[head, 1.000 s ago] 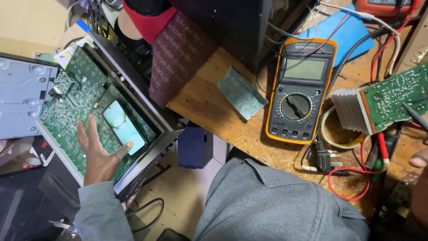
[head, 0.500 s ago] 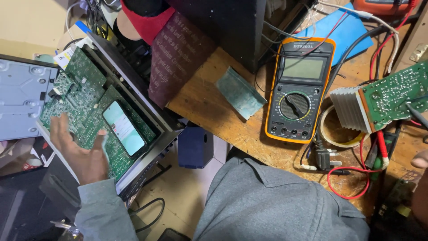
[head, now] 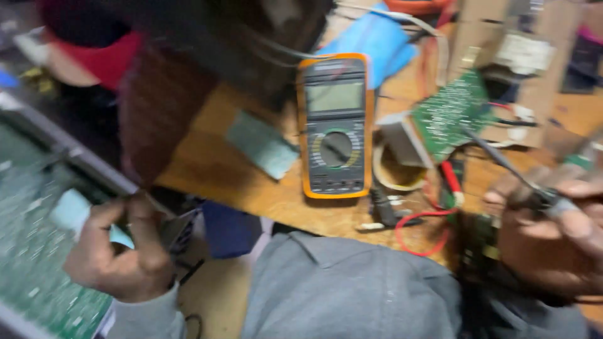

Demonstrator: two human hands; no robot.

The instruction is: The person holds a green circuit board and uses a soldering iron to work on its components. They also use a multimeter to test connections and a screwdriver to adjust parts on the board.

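My left hand (head: 119,254) is curled around the end of a pale blue phone (head: 70,210) that lies over the large green circuit board (head: 28,282) of an opened device at the lower left. My right hand (head: 556,232), at the right edge, grips a thin dark probe (head: 502,162). The probe's tip points up and left toward a small green circuit board (head: 449,113) on the wooden bench (head: 251,188). An orange-cased multimeter (head: 335,125) lies face up between the two hands. The picture is blurred by motion.
A grey-green pad (head: 262,147) lies left of the multimeter, and a roll of tape (head: 397,169) and a looped red wire (head: 419,235) lie to its right. Blue cloth (head: 377,37) and cables crowd the back. My grey-trousered knee (head: 352,295) fills the bottom.
The view has swung right and closer. My left hand, which lay flat on the big board beside the phone, has closed on the phone. My right hand with the probe has come into view.
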